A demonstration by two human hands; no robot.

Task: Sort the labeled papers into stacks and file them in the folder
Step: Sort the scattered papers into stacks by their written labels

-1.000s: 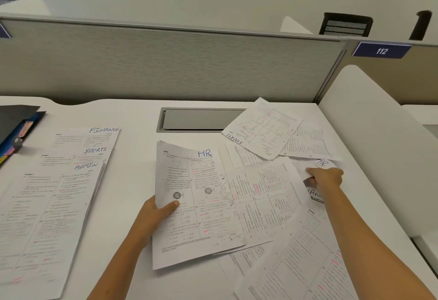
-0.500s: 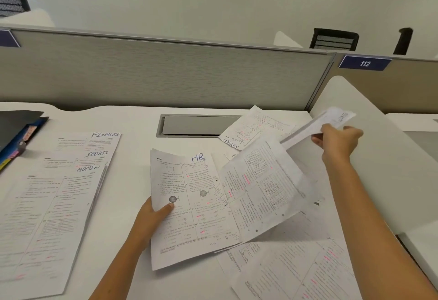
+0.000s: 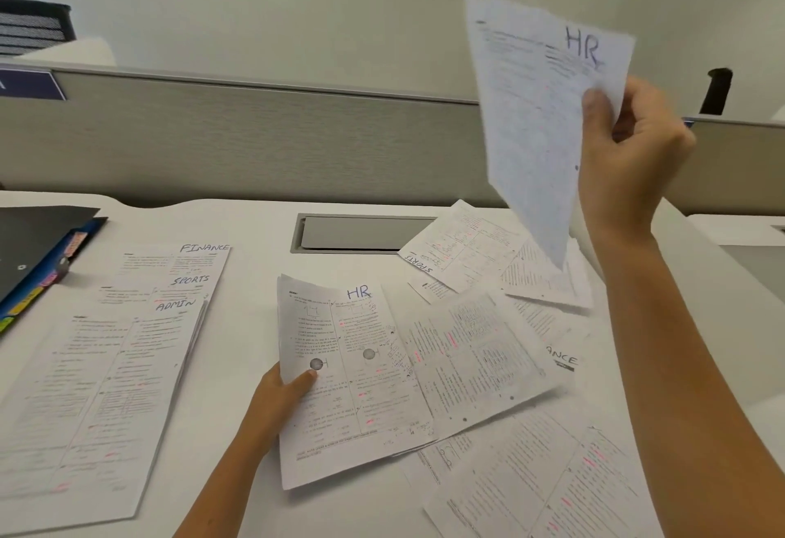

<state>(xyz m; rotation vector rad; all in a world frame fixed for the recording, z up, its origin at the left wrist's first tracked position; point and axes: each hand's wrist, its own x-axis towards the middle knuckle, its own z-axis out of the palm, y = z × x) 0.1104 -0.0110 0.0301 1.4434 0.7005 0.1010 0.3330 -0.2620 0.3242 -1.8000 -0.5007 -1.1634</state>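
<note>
My right hand point(image 3: 628, 163) pinches a printed sheet marked HR point(image 3: 535, 112) and holds it high above the desk, upright and blurred. My left hand point(image 3: 280, 401) grips the left edge of another HR paper point(image 3: 348, 376) lying at the desk's middle, thumb on top. On the left lie overlapping stacks labelled FINANCE point(image 3: 191, 257), SPORTS point(image 3: 178, 287) and ADMIN point(image 3: 110, 401). A loose heap of unsorted papers point(image 3: 488, 350) covers the right side, one marked SPORTS point(image 3: 458, 244). The dark folder point(image 3: 38, 248) with coloured tabs sits at the far left.
A grey cable hatch point(image 3: 361, 234) is set into the white desk point(image 3: 255, 325) behind the papers. A grey partition point(image 3: 255, 142) closes the back, and a white side panel point(image 3: 722, 274) rises along the right.
My right hand pulled an HR sheet out of the right-hand heap and lifted it high. The sheet it disturbed has settled back. My left hand kept its grip on the HR paper.
</note>
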